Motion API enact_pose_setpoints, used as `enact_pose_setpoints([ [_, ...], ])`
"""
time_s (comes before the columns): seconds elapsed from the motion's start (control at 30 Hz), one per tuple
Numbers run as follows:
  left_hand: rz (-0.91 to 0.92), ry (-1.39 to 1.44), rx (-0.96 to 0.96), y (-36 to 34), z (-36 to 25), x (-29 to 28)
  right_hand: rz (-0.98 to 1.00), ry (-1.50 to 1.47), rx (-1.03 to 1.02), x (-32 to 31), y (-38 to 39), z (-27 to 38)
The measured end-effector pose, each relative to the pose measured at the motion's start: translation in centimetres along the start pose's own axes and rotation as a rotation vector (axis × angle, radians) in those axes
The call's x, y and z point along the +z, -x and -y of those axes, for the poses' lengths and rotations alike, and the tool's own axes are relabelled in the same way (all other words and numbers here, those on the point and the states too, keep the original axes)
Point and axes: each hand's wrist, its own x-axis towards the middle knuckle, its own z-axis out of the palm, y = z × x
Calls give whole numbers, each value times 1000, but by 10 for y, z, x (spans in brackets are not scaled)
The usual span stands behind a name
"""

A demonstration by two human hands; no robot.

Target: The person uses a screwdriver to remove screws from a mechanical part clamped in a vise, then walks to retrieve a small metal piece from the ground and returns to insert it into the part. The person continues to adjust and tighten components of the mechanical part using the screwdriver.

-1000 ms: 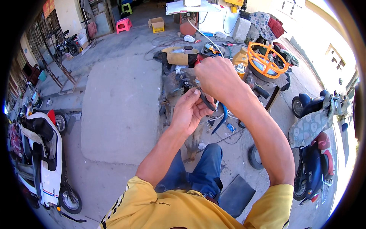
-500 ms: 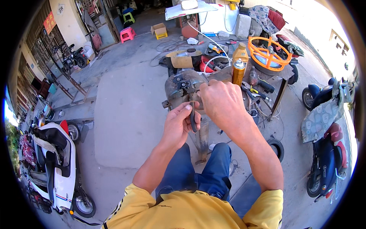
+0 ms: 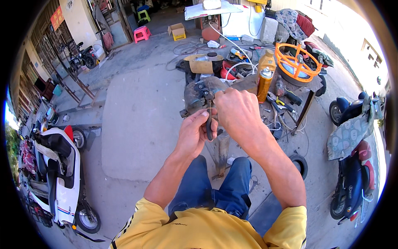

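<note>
My left hand is closed on a dark, slim part with a rounded, curved lower end; its exact kind I cannot make out. Right beside its upper end, my right hand is closed with the knuckles up, and its fingers hide whatever they grip. Just beyond both hands, a worn, greasy metal vise stands on the bench. An orange-gold spray can and a gold plastic bottle stand to the right of the vise.
Pliers and other hand tools lie on the bench's right side, near an orange wheel-shaped frame. A loose tire is on the ground at right. Scooters are parked at left and right.
The view has shifted slightly, so the bench and its things sit a little lower and further right. Both hands keep nearly the same place and grip.
</note>
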Motion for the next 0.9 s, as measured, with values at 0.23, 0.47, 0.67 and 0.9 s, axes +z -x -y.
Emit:
enact_pose_setpoints([
  [0.23, 25, 99, -22, -2, -2, -3, 123, 71, -16, -9, -19, 14],
  [0.47, 64, 129, -11, -5, 4, -6, 138, 100, -50, -11, -26, 16],
  [0.67, 37, 102, 2, -9, 5, -4, 177, 147, -94, -9, -30, 6],
  [0.9, 51, -68, -50, 25, 3, 20, 39, -15, 12, -25, 26, -22],
])
